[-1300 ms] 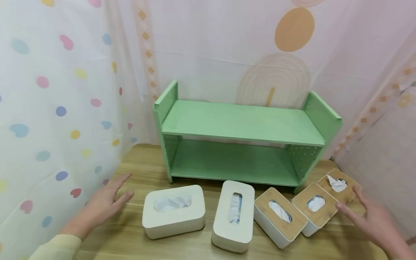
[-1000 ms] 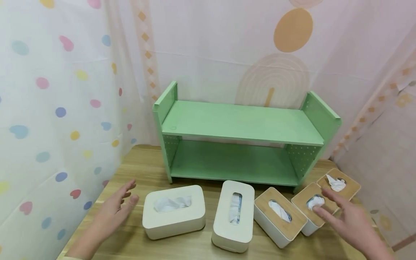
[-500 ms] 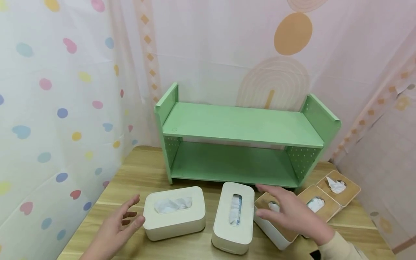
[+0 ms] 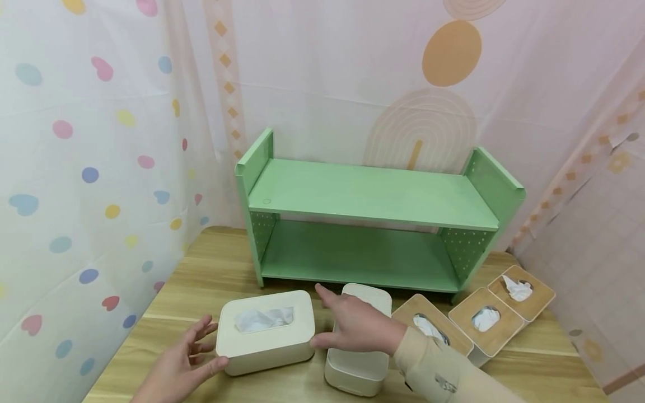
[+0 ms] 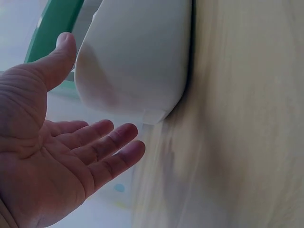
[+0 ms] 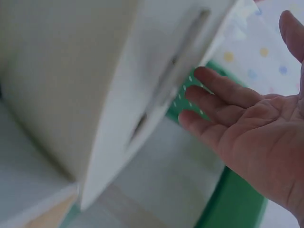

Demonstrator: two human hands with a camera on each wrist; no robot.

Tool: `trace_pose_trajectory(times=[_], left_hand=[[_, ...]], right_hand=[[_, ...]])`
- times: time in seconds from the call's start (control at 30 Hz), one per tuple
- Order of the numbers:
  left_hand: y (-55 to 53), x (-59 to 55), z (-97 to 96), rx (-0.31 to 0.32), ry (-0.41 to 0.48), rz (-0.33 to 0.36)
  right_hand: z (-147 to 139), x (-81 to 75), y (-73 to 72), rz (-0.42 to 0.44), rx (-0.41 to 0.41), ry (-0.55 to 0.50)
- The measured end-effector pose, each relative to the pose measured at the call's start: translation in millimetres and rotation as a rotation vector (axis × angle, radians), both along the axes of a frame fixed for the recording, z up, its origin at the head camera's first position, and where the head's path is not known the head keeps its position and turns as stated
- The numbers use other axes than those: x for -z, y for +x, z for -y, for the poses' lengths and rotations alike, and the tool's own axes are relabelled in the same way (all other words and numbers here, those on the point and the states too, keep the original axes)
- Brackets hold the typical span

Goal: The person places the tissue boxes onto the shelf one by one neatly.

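Observation:
A cream tissue box (image 4: 269, 358) lies crosswise on the table, with white tissue showing in its slot. Beside its left end is my left hand (image 4: 177, 366), fingers apart and thumb toward the box's front corner. In the left wrist view that palm (image 5: 47, 175) faces the box's rounded end and holds nothing. My right hand (image 4: 359, 324) reaches over a second cream tissue box (image 4: 355, 372), hiding its slot. Its fingertips and thumb come right at the first box's right end. The right wrist view shows its fingers (image 6: 223, 102) loosely extended, nothing in them.
Three tissue boxes with wooden lids stand at the right: a near one (image 4: 415, 305) partly behind the right sleeve (image 4: 438, 369), a middle one (image 4: 504, 324) and a far one (image 4: 541, 294). Behind the boxes stands a green two-tier shelf (image 4: 373, 193). Patterned curtains (image 4: 312, 84) hang around the wooden table (image 4: 211, 263).
My right hand has swept left from the wooden-lidded boxes, across the second cream box, to the first one's right end. My left hand has moved in to its left end. The boxes stay put.

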State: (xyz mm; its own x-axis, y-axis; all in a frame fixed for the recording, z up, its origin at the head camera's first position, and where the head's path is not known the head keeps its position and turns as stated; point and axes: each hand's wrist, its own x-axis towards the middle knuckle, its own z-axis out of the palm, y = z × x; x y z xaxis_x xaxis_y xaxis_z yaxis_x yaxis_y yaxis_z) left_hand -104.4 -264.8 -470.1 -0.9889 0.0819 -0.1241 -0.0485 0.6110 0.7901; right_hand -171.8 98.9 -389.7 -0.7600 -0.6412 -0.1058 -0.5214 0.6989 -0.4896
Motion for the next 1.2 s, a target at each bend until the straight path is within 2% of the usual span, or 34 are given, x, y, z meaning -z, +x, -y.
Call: trace_pose_trajectory(times=[0.23,0.33,0.57,0.7,0.83,1.0,1.07,1.2], left_hand=[[5.6,10.5,-5.9,-0.041,0.08,0.046],[5.5,11.1,-7.7,-0.061,0.076,0.05],[4.2,11.2,-12.1,-0.118,0.045,0.051],[0.5,13.5,-14.0,-0.13,0.015,0.046],[0.1,15.0,-13.2,-0.14,-0.002,0.018],[2.7,15.1,-14.8,-0.162,-0.019,-0.086],[3.3,13.5,-17.0,-0.17,-0.01,-0.125],[2.0,6.8,-23.3,-0.192,0.047,-0.154]], right_hand=[[20,8.1,-1.5,0.064,0.005,0.064],[23,11.5,-2.3,0.076,0.012,0.062],[26,19.1,-6.3,0.137,0.019,-0.044],[27,22.2,-8.0,0.153,0.036,-0.073],[29,23.2,-8.2,0.15,0.047,-0.101],[29,19.2,-4.4,0.139,0.079,-0.139],[28,15.8,-2.4,0.135,0.096,-0.164],[25,6.3,-0.5,0.115,0.119,-0.221]])
